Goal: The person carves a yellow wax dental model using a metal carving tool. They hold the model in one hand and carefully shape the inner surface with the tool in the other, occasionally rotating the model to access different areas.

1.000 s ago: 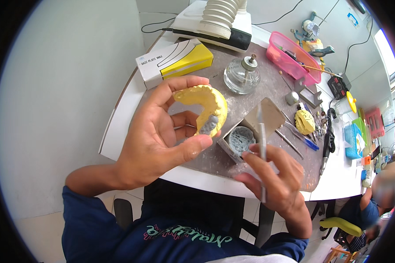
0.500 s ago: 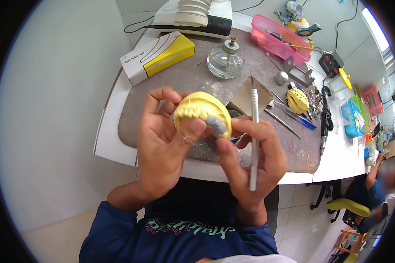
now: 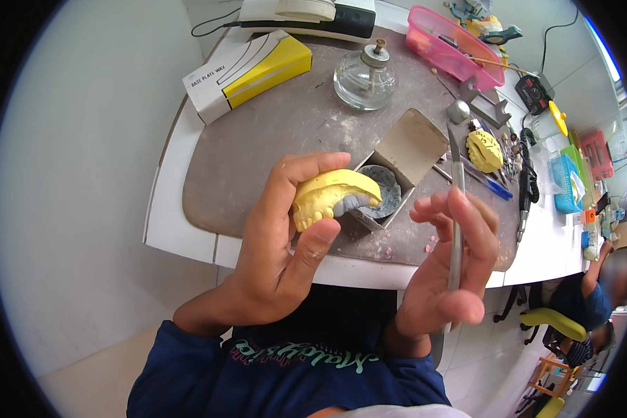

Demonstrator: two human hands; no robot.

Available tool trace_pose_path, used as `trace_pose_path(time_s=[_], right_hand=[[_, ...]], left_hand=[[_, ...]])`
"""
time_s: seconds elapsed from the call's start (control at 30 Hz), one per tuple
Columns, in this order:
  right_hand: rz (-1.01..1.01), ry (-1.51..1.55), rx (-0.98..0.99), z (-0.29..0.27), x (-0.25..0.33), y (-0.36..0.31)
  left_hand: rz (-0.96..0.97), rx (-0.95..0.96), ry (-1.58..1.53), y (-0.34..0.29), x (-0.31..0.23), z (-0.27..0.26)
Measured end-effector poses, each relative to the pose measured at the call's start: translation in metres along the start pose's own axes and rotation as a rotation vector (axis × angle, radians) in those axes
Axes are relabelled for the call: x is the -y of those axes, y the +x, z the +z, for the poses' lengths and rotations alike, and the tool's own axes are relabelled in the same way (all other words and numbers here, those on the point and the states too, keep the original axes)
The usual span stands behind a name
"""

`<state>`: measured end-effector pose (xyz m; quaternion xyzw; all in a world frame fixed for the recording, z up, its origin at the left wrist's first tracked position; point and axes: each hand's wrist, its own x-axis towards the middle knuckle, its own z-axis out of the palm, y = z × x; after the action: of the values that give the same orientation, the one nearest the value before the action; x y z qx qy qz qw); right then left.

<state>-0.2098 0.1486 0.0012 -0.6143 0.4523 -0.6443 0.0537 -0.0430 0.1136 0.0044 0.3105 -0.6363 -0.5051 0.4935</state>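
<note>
My left hand [image 3: 268, 261] grips a yellow plaster dental cast [image 3: 320, 189] between thumb and fingers, its row of teeth facing down toward me. Grey wax [image 3: 350, 203] covers part of the tooth row on the cast's right side. In my right hand [image 3: 432, 285], apart from the cast, a slim metal wax knife [image 3: 457, 240] stands nearly upright, held against the fingers with its blade pointing away from me. Just beyond the cast is an open small cardboard box [image 3: 412, 145] with a round grey block of wax [image 3: 386, 182] in it.
A glass spirit burner [image 3: 366, 80] stands at the back, beside a yellow-and-white box [image 3: 251, 73]. To the right lie another yellow cast [image 3: 484, 151], a blue pen [image 3: 494, 187] and several tools. A pink basket [image 3: 453, 52] is behind them. Another person sits far right.
My right hand has let go of the cast and moved right with the wax knife. My left hand has tilted the cast, and the open box of grey wax has come into view.
</note>
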Motion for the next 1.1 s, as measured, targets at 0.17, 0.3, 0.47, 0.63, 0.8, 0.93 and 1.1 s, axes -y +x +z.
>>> trace_pose_path(time_s=[0.17,0.3,0.47,0.63,0.8,0.93,1.1], right_hand=[[-0.13,0.086,0.044,-0.004,0.004,-0.009],[-0.071,0.153,0.053,-0.003,0.008,-0.008],[-0.064,0.15,0.079,-0.002,0.005,-0.014],[-0.097,0.119,0.14,-0.009,0.009,-0.003],[-0.068,0.155,0.101,0.0,0.011,-0.003],[-0.091,0.173,0.124,0.004,0.005,-0.003],[-0.101,0.145,0.172,0.002,0.005,-0.001]], left_hand=[[0.145,0.045,-0.021,-0.002,0.006,-0.007],[0.166,0.064,-0.03,-0.002,0.005,-0.008],[0.16,0.047,-0.105,-0.005,0.009,-0.009],[0.143,0.058,-0.184,-0.006,0.011,-0.008],[0.111,0.052,-0.154,-0.005,0.013,-0.009],[0.109,0.053,-0.178,-0.005,0.014,-0.01],[0.116,0.046,-0.164,-0.005,0.015,-0.01]])
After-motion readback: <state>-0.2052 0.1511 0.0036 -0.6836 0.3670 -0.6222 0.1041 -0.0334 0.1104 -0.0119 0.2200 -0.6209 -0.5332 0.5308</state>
